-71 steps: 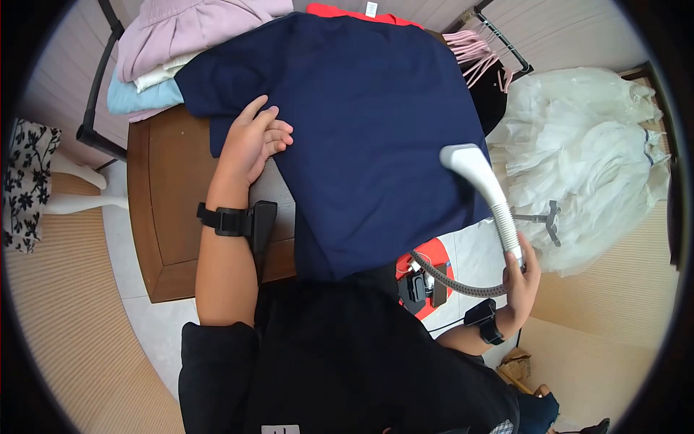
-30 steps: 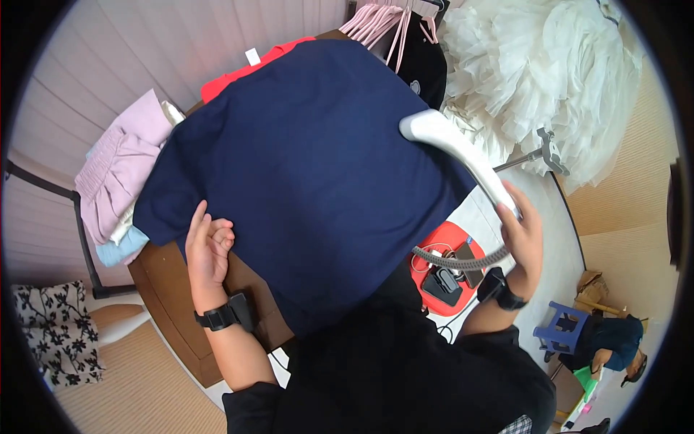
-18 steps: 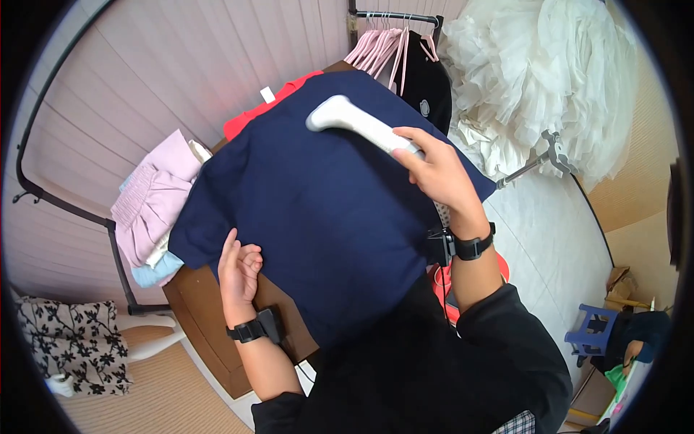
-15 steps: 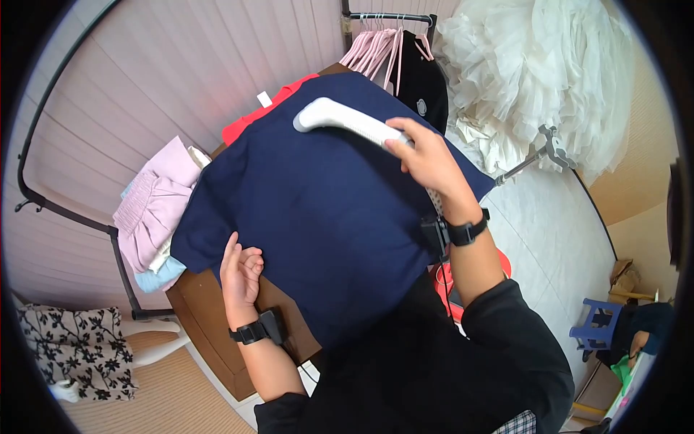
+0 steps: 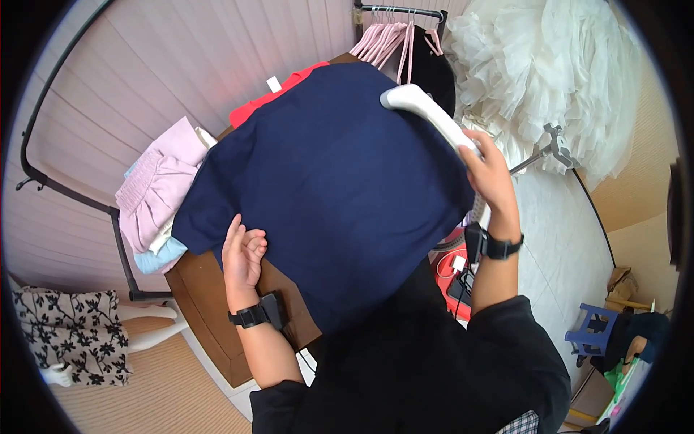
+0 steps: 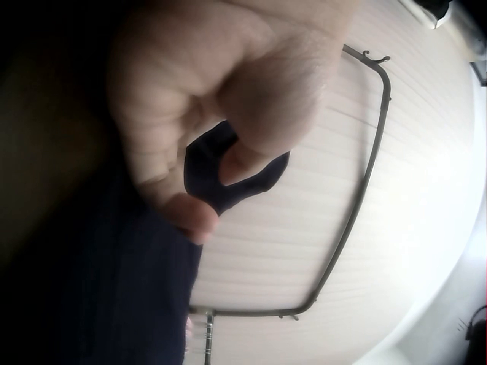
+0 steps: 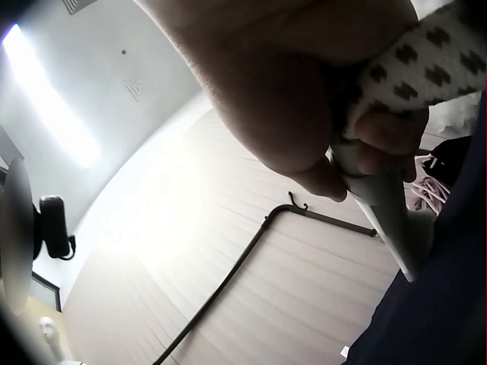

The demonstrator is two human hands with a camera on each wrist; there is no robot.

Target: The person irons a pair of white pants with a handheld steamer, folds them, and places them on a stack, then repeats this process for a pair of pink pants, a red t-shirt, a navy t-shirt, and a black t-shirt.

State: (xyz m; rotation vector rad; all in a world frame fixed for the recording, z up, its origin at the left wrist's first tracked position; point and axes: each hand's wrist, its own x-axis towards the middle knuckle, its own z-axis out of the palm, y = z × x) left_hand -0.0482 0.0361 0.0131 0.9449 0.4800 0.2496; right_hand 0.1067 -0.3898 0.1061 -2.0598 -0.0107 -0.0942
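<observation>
A navy T-shirt [image 5: 325, 173] lies spread over a brown wooden table [image 5: 210, 311]. In the head view my right hand [image 5: 491, 170] grips the handle of a white garment steamer [image 5: 430, 108], its head at the shirt's right side near the far edge. The right wrist view shows my fingers curled round the handle, where a spotted hose [image 7: 426, 65] leaves it. My left hand [image 5: 243, 253] rests at the shirt's left edge below the sleeve, palm turned up and fingers loosely bent, holding nothing.
Folded lilac, white and light blue clothes [image 5: 155, 192] are stacked at left. A red garment [image 5: 253, 112] shows beyond the shirt. Pink hangers [image 5: 383, 43] hang on a rack behind. A red stool [image 5: 444, 267] with chargers stands low right; a white tulle dress [image 5: 542, 72] is back right.
The steamer went from the shirt's right side leftward across its upper middle, and over the last half second swept back right. My left hand has stayed at the shirt's left edge.
</observation>
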